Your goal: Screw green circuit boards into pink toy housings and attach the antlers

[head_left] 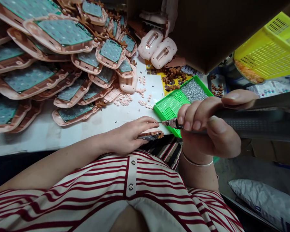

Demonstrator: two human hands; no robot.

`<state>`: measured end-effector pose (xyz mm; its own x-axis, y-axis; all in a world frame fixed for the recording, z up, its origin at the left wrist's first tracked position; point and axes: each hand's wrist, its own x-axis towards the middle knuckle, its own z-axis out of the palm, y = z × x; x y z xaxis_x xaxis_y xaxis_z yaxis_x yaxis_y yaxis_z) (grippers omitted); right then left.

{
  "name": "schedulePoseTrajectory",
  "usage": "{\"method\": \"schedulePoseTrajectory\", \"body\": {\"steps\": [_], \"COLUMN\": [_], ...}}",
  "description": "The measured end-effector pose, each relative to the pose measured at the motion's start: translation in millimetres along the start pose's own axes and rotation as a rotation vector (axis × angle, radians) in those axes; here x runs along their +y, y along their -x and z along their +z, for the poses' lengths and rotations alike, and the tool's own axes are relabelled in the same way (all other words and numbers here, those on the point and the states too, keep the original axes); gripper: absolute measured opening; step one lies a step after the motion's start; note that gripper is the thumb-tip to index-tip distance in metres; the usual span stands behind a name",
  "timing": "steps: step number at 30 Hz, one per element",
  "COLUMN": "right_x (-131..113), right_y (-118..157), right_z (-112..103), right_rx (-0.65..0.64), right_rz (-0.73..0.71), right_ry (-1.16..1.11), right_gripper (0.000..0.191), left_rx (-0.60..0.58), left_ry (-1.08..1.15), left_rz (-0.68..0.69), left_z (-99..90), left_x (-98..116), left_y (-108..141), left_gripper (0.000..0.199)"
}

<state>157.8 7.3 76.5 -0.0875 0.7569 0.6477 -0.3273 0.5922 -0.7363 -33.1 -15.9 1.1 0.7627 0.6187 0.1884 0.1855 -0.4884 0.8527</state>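
My right hand (207,124) is wrapped round a dark electric screwdriver (263,120), its thin bit pointing left toward my left fingertips. My left hand (127,135) is closed on a small plastic housing (152,134) at the table's front edge, fingers over its top and thumb along the near side. The housing is seen edge-on, with brown bits at its right end; its face is hidden. The bit's tip is close to the left fingertips; whether it touches anything I cannot tell. Just behind the screwdriver lies a green perforated basket (159,111) holding many small silvery screws (194,90).
Pink housings with green circuit boards (65,32) are piled high at the left. Small pink buttons (123,100) lie scattered on the white table (38,140). Pale pink shells (163,53) and brown parts (175,75) sit at the back. A yellow basket (268,48) stands at the upper right.
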Motion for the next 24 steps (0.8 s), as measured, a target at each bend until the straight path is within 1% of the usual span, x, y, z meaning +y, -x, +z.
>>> {"method": "schedulePoseTrajectory", "body": {"steps": [3,7,9,12,14,17,21,22,24], "right_x": [3,8,5,-2,-3,-1,0,-1,-4], "right_y": [0,3,5,7,7,5,4,5,7], "right_z": [-4,-4,-1,3,3,1,2,3,5], "right_rx": [-0.058,-0.074,-0.064,0.030,0.042,-0.010,0.011,0.018,0.052], "right_rz": [-0.028,0.000,0.008,0.090,0.112,0.064,0.089,0.096,0.064], "right_ry": [-0.038,-0.064,-0.063,-0.009,-0.002,-0.034,0.000,0.007,0.017], "right_gripper": [0.023,0.028,0.028,0.023,0.025,0.031,0.027,0.026,0.023], "left_rx": [-0.018,-0.038,-0.038,-0.025,-0.017,-0.023,-0.045,-0.044,-0.021], "left_ry": [-0.007,-0.012,-0.016,-0.028,-0.035,-0.042,-0.001,0.029,0.121], "left_rz": [-0.045,-0.071,-0.068,-0.069,-0.068,-0.061,-0.078,-0.085,-0.125], "left_z": [2.1,3.0,2.9,3.1,3.5,4.1,2.8,2.1,0.7], "left_x": [3,8,9,10,9,9,11,11,13], "left_y": [1,1,1,1,1,1,-1,-2,-5], "left_gripper": [0.053,0.055,0.054,0.054,0.054,0.054,0.053,0.052,0.049]}}
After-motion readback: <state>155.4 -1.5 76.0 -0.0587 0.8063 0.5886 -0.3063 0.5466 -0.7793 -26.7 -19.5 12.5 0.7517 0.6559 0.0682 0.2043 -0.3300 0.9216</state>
